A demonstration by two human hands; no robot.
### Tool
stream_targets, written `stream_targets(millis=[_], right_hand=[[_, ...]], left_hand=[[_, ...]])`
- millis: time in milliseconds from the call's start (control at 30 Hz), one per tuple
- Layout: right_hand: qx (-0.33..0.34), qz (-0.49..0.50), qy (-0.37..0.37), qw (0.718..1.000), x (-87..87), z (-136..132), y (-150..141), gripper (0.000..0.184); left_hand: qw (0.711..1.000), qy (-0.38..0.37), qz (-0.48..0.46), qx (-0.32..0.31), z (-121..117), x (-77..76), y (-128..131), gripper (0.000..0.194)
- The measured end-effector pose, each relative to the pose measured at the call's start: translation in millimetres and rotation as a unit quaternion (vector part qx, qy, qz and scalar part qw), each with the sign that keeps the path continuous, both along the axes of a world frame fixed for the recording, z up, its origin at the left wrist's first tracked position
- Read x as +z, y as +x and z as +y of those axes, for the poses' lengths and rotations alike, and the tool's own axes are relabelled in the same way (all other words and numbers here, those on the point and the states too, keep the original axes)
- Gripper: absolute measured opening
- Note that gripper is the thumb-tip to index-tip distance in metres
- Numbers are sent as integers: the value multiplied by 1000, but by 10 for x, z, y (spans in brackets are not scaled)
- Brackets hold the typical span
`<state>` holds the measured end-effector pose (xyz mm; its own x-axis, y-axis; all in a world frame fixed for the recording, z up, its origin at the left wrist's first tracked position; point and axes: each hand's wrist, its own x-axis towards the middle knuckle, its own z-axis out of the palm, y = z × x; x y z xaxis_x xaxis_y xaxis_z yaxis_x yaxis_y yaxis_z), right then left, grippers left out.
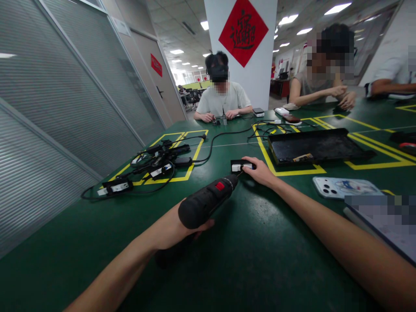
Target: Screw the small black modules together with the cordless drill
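My left hand (177,225) is wrapped around the handle of a black cordless drill (208,201) with a red switch on top. The drill's body hides most of the fingers. Its chuck points forward, and a thin bit reaches toward a small black-and-white block (238,166), perhaps a power adapter. Whether the bit touches the block I cannot tell. My right hand (260,171) grips the block's right end against the green table (260,242).
Left lies a pile of black adapters and cables (162,158) inside yellow tape. A black tray (315,145) stands right, near a phone (346,187) and a blurred flat item (383,225). One cable (224,133) crosses the table. A person (224,97) sits opposite; others sit right.
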<state>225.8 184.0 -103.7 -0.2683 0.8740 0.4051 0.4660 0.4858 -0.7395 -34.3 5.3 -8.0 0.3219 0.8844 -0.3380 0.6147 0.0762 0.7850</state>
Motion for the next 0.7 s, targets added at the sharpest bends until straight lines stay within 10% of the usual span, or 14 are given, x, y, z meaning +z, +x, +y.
stream_targets(millis=[700], right_hand=[[3, 1, -1, 1000, 1, 16, 11, 42]], left_hand=[[992, -59, -86, 69, -35, 54, 108, 27]])
